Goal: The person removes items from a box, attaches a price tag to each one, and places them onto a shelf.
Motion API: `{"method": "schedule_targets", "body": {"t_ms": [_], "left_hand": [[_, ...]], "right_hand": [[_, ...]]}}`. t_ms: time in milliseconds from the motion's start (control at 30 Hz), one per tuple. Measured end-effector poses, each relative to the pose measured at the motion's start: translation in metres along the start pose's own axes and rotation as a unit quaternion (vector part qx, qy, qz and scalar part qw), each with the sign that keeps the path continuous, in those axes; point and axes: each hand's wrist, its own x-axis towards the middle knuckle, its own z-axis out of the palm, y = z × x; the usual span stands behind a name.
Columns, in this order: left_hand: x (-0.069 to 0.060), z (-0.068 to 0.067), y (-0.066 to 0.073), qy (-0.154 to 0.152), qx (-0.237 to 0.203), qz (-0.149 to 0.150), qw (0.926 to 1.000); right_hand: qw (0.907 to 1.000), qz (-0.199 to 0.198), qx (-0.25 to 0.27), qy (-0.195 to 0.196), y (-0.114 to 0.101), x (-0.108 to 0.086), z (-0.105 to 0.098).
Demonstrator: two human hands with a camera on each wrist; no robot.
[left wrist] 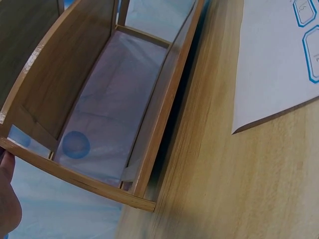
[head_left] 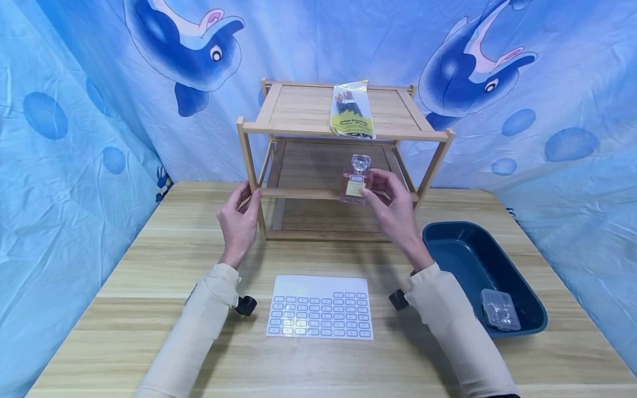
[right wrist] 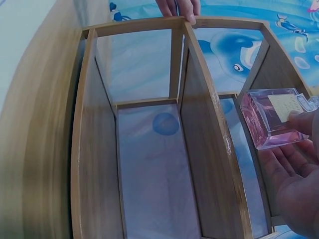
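My right hand (head_left: 395,213) pinches a perfume bottle (head_left: 355,185) of pink liquid, with a clear faceted stopper and a pale label. It holds the bottle upright in front of the middle level of a wooden shelf rack (head_left: 298,131). In the right wrist view the thumb presses the face of the perfume bottle (right wrist: 271,119), the other fingers behind it. At the rack's left front post, level with the middle shelf, my left hand (head_left: 240,221) grips the wood, thumb in front. Only part of the left hand (left wrist: 7,204) shows in the left wrist view.
On the rack's top lies a packet of artist brushes (head_left: 352,113). A white sheet of printed labels (head_left: 303,284) lies on the table before the rack. To the right stands a dark blue tray (head_left: 455,243) holding a small clear plastic box (head_left: 500,309). A blue dolphin curtain (head_left: 318,33) hangs behind.
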Motion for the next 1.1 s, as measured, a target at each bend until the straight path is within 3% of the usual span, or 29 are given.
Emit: {"method": "schedule_targets", "body": {"t_ms": [400, 800, 1100], "left_hand": [[-0.001, 0.001, 0.001, 0.006, -0.005, 0.0, 1.0], [-0.001, 0.001, -0.001, 0.004, -0.003, -0.01, 0.9999], [0.003, -0.001, -0.036, 0.002, -0.008, -0.008, 0.9999]], "right_hand": [[1.0, -0.006, 0.0, 0.0, 0.005, 0.024, 0.009], [0.9998, 0.018, -0.005, -0.007, 0.011, 0.037, 0.015], [0.9976, 0.053, -0.022, -0.038, 0.015, 0.048, 0.019]]}}
